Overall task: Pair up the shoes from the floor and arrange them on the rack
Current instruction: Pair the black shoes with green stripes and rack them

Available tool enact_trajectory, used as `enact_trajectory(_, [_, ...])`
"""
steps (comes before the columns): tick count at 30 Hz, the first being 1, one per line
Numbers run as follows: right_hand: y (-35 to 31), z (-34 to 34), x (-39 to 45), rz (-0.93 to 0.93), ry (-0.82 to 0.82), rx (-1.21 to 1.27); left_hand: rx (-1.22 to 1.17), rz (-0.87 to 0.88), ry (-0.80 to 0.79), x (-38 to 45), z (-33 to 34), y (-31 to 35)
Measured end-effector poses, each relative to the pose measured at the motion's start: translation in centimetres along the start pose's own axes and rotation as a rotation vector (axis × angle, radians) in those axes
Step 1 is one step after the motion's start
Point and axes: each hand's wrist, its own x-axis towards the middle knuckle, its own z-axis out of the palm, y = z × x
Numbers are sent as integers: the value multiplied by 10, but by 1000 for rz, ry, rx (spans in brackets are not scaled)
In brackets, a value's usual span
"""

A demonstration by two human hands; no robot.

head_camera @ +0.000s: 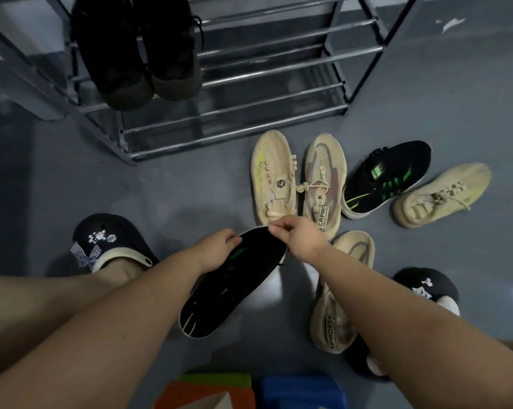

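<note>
A black sneaker with green stripes (234, 287) hangs above the floor between my two hands. My left hand (217, 249) grips its rim on the left, and my right hand (296, 234) pinches the rim at the top. Its mate (388, 178) lies on the floor at the right. Four beige sneakers lie around: one (273, 178) near the rack, one (323, 184) beside it, one (441, 196) at the far right, one (338, 296) under my right forearm. A dark pair (140, 51) sits on the metal rack (267, 84).
I wear black clogs with charms on both feet, the left clog (107, 243) and the right clog (426, 287). Orange, green and blue blocks (249, 391) lie at the bottom edge. The floor is grey and bare to the left of the rack.
</note>
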Motion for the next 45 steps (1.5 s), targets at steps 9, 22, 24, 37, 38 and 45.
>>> enact_trajectory(9, [-40, -59, -47, -77, 216, 80, -359, 180, 241, -28, -12, 51])
enact_trajectory(22, [-43, -71, -83, -7, 37, 245, -957, 167, 266, -62, -47, 93])
enact_trajectory(24, [-42, -69, -86, -6, 27, 356, -969, 148, 264, -63, -47, 92])
enact_trajectory(37, [-29, -65, -77, 5, 188, 572, -1155, 168, -32, -67, -34, 91])
enact_trajectory(38, [-28, -66, -76, 24, 200, 600, -1122, 161, -111, -69, -29, 90])
enact_trajectory(45, [-21, -76, -62, 114, 294, 664, -989, 194, -365, -69, 1, 93])
